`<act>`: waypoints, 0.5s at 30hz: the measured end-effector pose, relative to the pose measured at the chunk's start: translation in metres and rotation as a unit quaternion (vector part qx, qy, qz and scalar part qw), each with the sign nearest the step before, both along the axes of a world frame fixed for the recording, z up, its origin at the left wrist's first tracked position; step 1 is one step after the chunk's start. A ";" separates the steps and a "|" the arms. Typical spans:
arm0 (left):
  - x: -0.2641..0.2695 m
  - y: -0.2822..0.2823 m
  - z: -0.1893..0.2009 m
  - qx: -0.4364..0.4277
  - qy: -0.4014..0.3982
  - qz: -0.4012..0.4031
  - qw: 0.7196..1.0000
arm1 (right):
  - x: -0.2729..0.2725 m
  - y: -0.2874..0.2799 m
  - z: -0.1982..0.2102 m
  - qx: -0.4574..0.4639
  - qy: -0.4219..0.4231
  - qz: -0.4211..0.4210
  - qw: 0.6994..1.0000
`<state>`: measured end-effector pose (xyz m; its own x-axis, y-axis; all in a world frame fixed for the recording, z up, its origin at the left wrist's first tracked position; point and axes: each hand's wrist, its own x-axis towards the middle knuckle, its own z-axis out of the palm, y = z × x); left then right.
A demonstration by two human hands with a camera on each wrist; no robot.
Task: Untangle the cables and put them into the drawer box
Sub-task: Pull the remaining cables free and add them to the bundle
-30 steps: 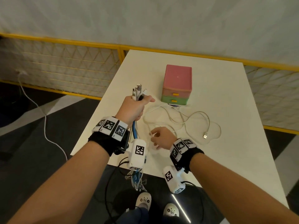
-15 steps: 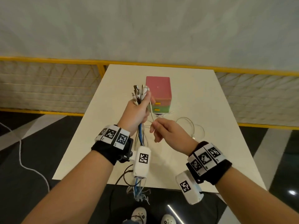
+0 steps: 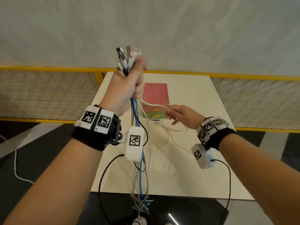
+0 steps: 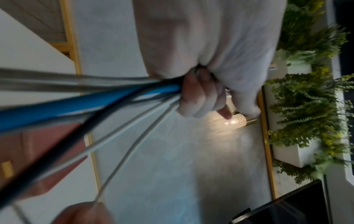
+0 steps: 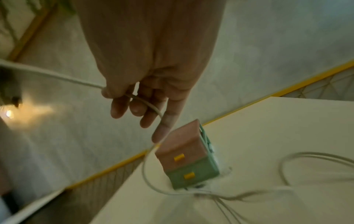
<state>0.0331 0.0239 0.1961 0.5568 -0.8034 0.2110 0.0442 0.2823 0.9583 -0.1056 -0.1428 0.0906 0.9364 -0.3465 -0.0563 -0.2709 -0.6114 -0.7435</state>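
My left hand (image 3: 129, 85) is raised high and grips a bundle of cables (image 3: 139, 159) just below their plugs (image 3: 126, 59). Blue, black, grey and white strands hang down past the table's near edge; in the left wrist view the cable bundle (image 4: 86, 103) runs out of the left hand (image 4: 201, 97). My right hand (image 3: 180, 116) pinches one white cable (image 3: 154, 104) that stretches from the left fist, in front of the drawer box (image 3: 155, 101). In the right wrist view the white cable (image 5: 145, 103) passes between thumb and fingers of the right hand (image 5: 134, 100), above the pink and green drawer box (image 5: 185, 160).
The drawer box stands mid-table on a white table (image 3: 203, 159), drawers closed, with yellow handles. Loose white cable loops (image 3: 170, 132) lie on the table in front of the box. A yellow railing (image 3: 48, 69) runs behind the table. My shoe (image 3: 139, 221) shows below the edge.
My left hand has risen well up with the bundle. My right hand lifted from the table, took hold of a white cable and has drawn it out to the right.
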 end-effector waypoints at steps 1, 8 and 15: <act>0.000 0.003 0.000 0.012 -0.036 0.000 0.999 | 0.005 -0.004 0.011 -0.009 -0.019 -0.015 1.000; -0.007 0.008 0.008 0.126 -0.121 0.029 0.984 | 0.022 -0.010 0.092 -0.163 -0.154 0.005 0.975; -0.021 -0.004 0.004 0.200 -0.221 -0.019 0.954 | 0.019 -0.003 0.127 -0.321 -0.189 0.093 0.924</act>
<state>0.0117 0.0194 0.2001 0.4537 -0.8866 0.0902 -0.3863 -0.1044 0.9164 -0.0870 -0.1461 0.2177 0.8940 -0.0264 0.4472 0.0876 -0.9687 -0.2322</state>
